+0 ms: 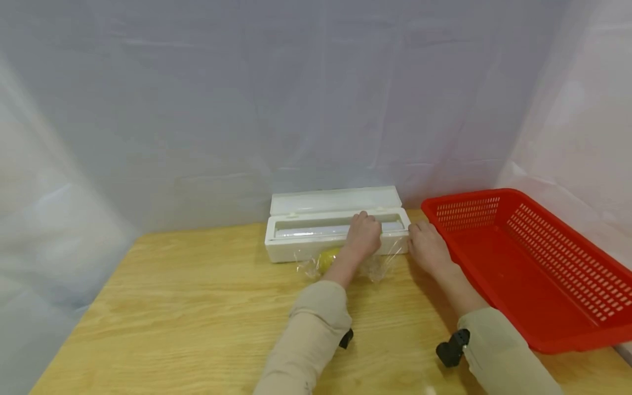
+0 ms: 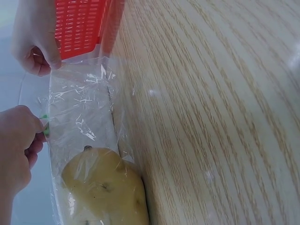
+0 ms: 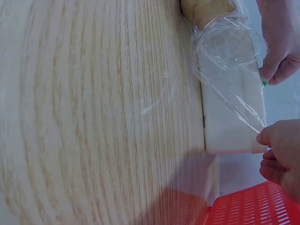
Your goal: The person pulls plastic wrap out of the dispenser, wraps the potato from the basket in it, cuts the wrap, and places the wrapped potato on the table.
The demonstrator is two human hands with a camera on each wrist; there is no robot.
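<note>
A white cling film box [image 1: 291, 251] stands on the table with its lid tipped back and a film roll [image 1: 316, 230] inside. Clear cling film [image 2: 82, 108] hangs down over the front of the box. Against it lies a yellow-brown potato [image 2: 105, 187], covered by the film. My left hand [image 1: 364, 236] is at the box's front top edge, pinching a small green slider [image 2: 45, 124] between thumb and fingers. At the box's right end, my right hand [image 1: 428, 247] pinches the film's edge, which stretches taut from the fingertips in the right wrist view.
A red plastic basket [image 1: 518, 296] with perforated sides stands at the right, its rim close beside my right hand. Pale sheeting [image 1: 316, 99] hangs behind the wooden table [image 1: 197, 318]. Both sleeves carry black wrist devices.
</note>
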